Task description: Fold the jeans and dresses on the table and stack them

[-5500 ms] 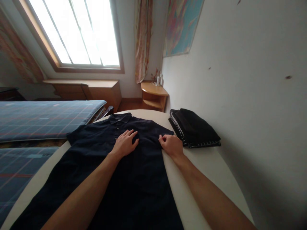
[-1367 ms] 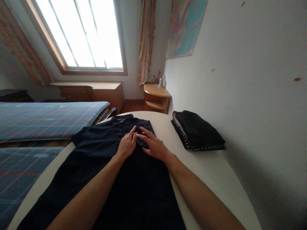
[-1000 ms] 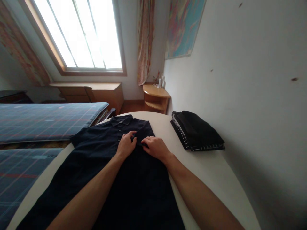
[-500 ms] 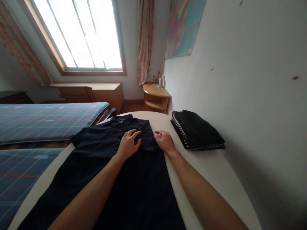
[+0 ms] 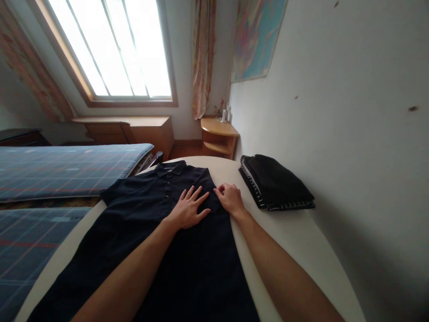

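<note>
A dark navy polo shirt (image 5: 134,210) lies spread front side up on the table, its collar at the far end and its left-hand sleeve reaching out to the side. My left hand (image 5: 188,209) rests flat on the chest of the shirt with its fingers spread. At the edge of the folded-in right-hand sleeve, my right hand (image 5: 229,197) has its thumb and forefinger pinched on the cloth. The shirt's lower end runs out of view beneath my forearms.
The pale round-edged table (image 5: 288,241) carries a stack of folded black clothes (image 5: 278,181) on the right, near the white wall (image 5: 351,134). Plaid mattresses (image 5: 67,170) lie to the left. A corner shelf (image 5: 219,127) and a wooden desk (image 5: 147,123) stand beyond.
My left hand has slid a little to the right over the shirt, and its fingers have spread wider. My right hand's fingertips have closed on the sleeve edge.
</note>
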Available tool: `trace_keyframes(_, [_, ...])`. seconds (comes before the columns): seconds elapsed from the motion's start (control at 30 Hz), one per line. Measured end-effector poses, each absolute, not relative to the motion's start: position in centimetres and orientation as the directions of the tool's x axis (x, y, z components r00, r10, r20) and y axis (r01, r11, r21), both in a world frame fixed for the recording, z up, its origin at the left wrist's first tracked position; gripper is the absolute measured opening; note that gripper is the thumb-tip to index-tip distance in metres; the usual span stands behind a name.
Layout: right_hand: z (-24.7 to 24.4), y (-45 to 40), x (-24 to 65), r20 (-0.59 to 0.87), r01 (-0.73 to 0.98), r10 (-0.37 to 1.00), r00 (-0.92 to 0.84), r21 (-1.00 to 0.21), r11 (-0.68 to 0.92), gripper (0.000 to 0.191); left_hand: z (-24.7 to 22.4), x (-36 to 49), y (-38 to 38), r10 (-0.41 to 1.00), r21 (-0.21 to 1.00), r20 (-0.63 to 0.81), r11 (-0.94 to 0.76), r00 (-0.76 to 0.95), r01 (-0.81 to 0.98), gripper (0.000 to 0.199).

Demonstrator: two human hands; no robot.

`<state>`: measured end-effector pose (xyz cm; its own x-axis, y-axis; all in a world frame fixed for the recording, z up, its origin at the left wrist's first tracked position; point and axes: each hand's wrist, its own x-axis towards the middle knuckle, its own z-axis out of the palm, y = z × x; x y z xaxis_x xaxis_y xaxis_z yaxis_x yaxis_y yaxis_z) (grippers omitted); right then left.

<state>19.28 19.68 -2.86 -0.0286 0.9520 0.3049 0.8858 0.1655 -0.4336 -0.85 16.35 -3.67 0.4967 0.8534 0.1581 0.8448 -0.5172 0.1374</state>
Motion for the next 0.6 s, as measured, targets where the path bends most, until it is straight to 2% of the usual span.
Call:
trace_keyframes(0.2, [-2.2,19.2,19.3,0.288,0.925,0.958,-0.007,-0.361,0.116,0.022,-3.6,-0.4,16.8,0.862,0.151,0.154,-0.504,0.483,0.85,0.067])
trace_keyframes(0.33, [-2.3,19.8,20.3,0.276,0.925,0.961,0.001,-0.366,0.104,0.023,-3.7,0.7,16.9,0.871,0.173,0.176,-0.486,0.459,0.856,0.066])
trace_keyframes(0.47, [-2.9,21.0,22.0,0.252,0.858,0.965,0.067,-0.508,0.073,0.025,-3.8,2.6,17.4,0.891,0.2,0.201,-0.445,0.408,0.873,0.066])
trace_keyframes(0.6, [-3.3,22.0,23.5,0.194,0.762,0.981,0.023,-0.638,0.108,0.03,-4.0,3.6,17.9,0.896,0.219,0.211,-0.434,0.392,0.874,0.064])
